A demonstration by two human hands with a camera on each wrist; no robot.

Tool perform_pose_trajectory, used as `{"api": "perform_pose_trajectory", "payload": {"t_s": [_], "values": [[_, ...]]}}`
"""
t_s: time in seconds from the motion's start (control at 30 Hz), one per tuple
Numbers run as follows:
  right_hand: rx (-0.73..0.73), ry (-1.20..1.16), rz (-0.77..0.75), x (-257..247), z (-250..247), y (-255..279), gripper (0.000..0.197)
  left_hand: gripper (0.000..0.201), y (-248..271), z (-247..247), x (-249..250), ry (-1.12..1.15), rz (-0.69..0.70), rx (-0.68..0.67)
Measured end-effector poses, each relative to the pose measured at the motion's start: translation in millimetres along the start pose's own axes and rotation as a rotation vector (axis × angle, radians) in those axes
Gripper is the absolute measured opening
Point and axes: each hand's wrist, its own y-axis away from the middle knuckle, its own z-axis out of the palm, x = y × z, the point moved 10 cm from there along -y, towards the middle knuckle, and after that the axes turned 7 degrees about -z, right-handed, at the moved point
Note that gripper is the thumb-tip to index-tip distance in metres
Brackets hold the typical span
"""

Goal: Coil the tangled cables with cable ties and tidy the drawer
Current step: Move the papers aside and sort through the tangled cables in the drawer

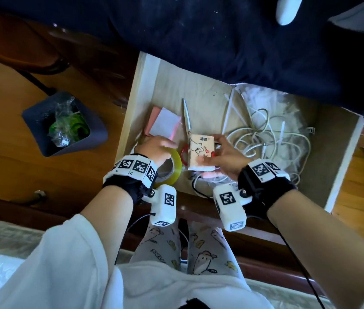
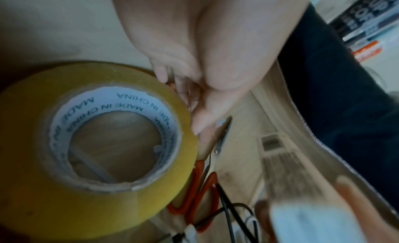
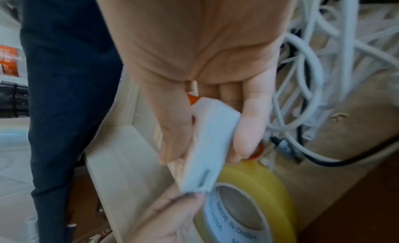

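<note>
- At centre frame, in the drawer (image 1: 341,157), the right hand (image 1: 223,157) grips a small notepad (image 1: 201,152).
- The left hand (image 1: 154,148) rests with relaxed fingers beside the tape roll (image 1: 174,168).
- At right, the white cables (image 1: 272,139) lie tangled and untied; coiling looks not yet begun.

Drawer (image 1: 145,70) pulled open, pale wood, shallow. White cables (image 1: 263,139) in a loose tangle fill its right half, loops overlapping, uncoiled; a black cable (image 1: 195,190) runs along the near edge. White cable ties (image 1: 229,108) lie straight on the far side of the tangle. Left half: yellow tape roll (image 1: 175,168), red-handled scissors (image 1: 186,121), pink and white paper pads (image 1: 163,124).
</note>
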Motion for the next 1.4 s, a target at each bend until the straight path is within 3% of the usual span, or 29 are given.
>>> {"api": "perform_pose_trajectory", "payload": {"t_s": [0.13,0.2,0.37,0.57,0.7,0.8,0.97,1.07,1.17,1.3,1.4], "values": [[-0.147,0.115,0.131,22.9,22.0,11.1,0.028,0.040,-4.7,-4.8,-0.9,-0.078,-0.058,0.048],[-0.229,0.199,0.182,34.4,31.8,12.1,0.025,0.040,-9.0,-5.8,0.9,-0.069,-0.057,0.045],[-0.301,0.330,0.256,54.3,38.0,2.4,0.028,0.056,-28.1,3.6,27.6,-0.051,0.101,-0.018],[-0.278,0.417,0.275,64.1,26.0,-7.4,0.052,0.065,-41.4,1.3,33.0,-0.219,0.153,0.014],[-0.228,0.359,0.275,59.1,9.7,-6.9,0.038,0.061,-32.0,-10.2,37.5,-0.091,0.205,0.064],[-0.167,0.331,0.220,44.5,-0.1,-6.9,0.029,0.062,-35.1,-14.2,49.2,-0.168,0.216,0.060],[-0.089,0.419,0.166,30.2,4.1,-12.1,0.048,0.055,-42.2,-15.0,46.7,-0.261,0.031,0.065],[-0.158,0.596,0.202,35.3,20.7,-9.9,0.046,0.060,-34.2,-12.0,44.4,-0.465,0.043,0.034],[-0.158,0.859,0.195,39.2,18.6,-14.9,0.066,0.064,-30.8,-9.6,42.1,-0.586,0.076,-0.003],[-0.209,0.880,0.202,46.1,24.8,-16.6,0.068,0.059,-17.5,-2.7,53.4,-0.327,0.258,0.024],[-0.292,0.866,0.206,51.2,29.2,-11.9,0.073,0.042,-0.2,26.9,52.8,-0.294,0.252,-0.142]]}}
